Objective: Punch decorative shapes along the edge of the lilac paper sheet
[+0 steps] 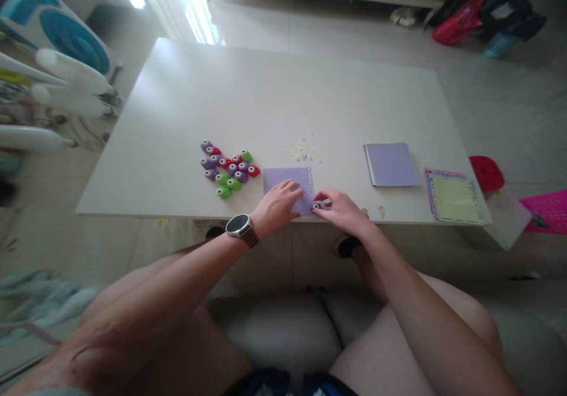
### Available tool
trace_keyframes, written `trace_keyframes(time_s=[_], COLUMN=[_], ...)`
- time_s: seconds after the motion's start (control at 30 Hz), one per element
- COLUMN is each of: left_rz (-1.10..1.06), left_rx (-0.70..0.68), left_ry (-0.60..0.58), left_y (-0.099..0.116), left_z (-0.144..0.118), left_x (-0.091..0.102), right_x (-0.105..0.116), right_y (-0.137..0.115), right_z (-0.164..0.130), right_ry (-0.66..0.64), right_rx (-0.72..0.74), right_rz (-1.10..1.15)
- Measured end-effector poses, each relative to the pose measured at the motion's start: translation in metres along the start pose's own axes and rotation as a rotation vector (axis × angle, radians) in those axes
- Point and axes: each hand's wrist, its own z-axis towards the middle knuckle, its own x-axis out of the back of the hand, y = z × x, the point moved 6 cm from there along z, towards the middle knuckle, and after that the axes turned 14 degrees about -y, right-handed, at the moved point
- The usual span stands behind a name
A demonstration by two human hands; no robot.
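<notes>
A square sheet of purple paper (pixel 275 177) lies near the front edge of the white table, with a row of small punched holes down its right side. My left hand (pixel 282 200) rests on it, fingers spread and pressing it down. At the sheet's lower right corner, my right hand (pixel 340 208) grips a small purple craft punch (pixel 316 207) between thumb and fingers. The hand partly hides the punch. Left of the paper sits a cluster of several purple, red and green craft punches (pixel 222 178). Tiny yellow and purple paper bits (pixel 300 149) are scattered behind the sheet.
A stack of purple paper (pixel 392 164) lies to the right. Beyond it, sheets with punched borders (pixel 456 198), a yellow one on top, reach the table's right end. Small objects lie by my right wrist. A blue-and-white appliance (pixel 66 35) stands left of the table (pixel 266 94).
</notes>
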Motion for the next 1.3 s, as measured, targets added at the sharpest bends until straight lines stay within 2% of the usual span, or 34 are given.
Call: trace_keyframes(time_s=[0.17, 0.23, 0.43, 0.77, 1.07, 1.3], left_rz=[-0.020, -0.032, -0.048, -0.058, -0.132, -0.122], left_rx=[-0.023, -0.034, -0.053, -0.056, 0.139, 0.068], left_ry=[-0.028, -0.020, -0.015, 0.008, -0.003, 0.022], left_y=[-0.003, -0.004, -0.006, -0.004, 0.002, 0.002], left_z=[0.000, 0.001, 0.003, 0.004, 0.011, 0.011], left_x=[-0.005, -0.006, -0.009, -0.009, 0.001, -0.005], right_x=[0.005, 0.003, 0.000, -0.004, -0.003, -0.007], right_y=[0.020, 0.024, 0.021, 0.025, 0.033, 0.031], right_z=[-0.001, -0.001, 0.003, 0.004, 0.010, 0.013], right_ry=[0.017, 0.002, -0.016, -0.025, 0.008, -0.084], right_rx=[-0.247, -0.283, -0.250, -0.227, -0.276, -0.219], right_rz=[0.087, 0.133, 0.199, 0.186, 0.205, 0.321])
